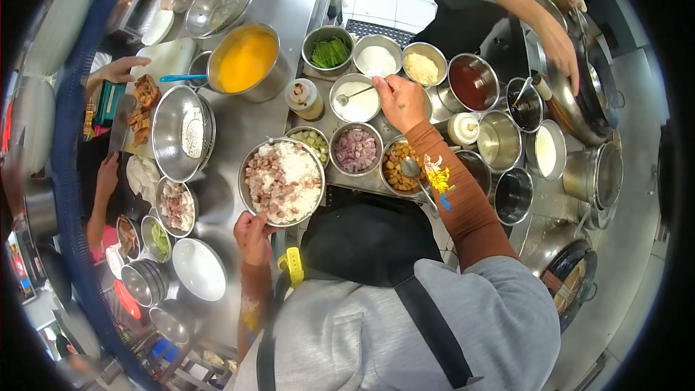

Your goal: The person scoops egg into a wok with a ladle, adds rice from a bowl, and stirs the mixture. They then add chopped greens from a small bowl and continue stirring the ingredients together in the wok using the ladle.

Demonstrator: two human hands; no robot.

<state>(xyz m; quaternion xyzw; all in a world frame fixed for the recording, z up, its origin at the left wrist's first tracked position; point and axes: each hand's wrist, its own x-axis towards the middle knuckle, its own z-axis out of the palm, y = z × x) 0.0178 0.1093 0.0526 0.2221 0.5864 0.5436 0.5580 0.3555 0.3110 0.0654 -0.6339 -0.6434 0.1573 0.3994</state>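
Note:
My left hand (253, 237) grips the near rim of a metal bowl (281, 182) filled with white rice and diced meat. Above a metal container of white granules (355, 101), my right hand (400, 101) pinches the handle of a small spoon (344, 99), whose head is over the granules. Just right of the bowl are containers of chopped green vegetable (311, 141) and chopped purple onion (356, 149). Below my right forearm, a container of browned diced pieces (400, 166) has a larger spoon resting in it.
A co-worker's arm (554, 40) reaches beside a wok at the upper right. Another person's hands show at the far left near a cutting board (171, 54). A pot of orange liquid (250, 58), a red sauce container (473, 82) and a squeeze bottle (304, 98) stand around.

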